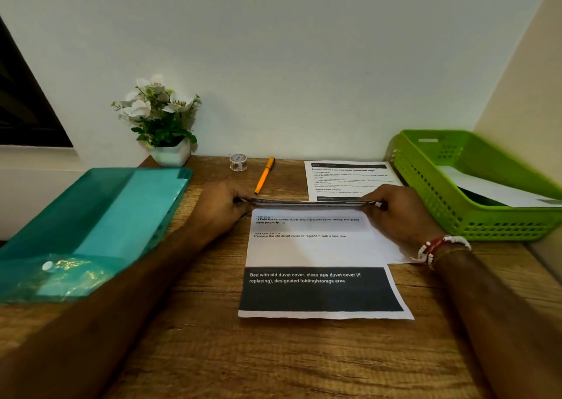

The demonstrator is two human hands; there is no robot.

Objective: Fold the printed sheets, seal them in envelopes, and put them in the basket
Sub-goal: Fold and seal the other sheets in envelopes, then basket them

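Head: both hands (222, 205) (398, 216) pinch printed sheet (316, 246) far edge; green basket (441, 204) holds envelope (492, 190).

Green perforated basket (438, 185), teal folder (100, 213), orange pen (264, 175), white sheet (319, 252) with black band

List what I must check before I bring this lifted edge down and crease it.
1. Left hand pinches the far left corner of the printed sheet: ok.
2. Right hand pinches the far right corner: ok.
3. Lifted edge runs level between the hands: ok.
4. Side edges lined up for a square fold: cannot tell.
5. Near edge lies flat on the desk: ok.
6. Second sheet clear of the fold: cannot tell; the lifted edge hides its near end.
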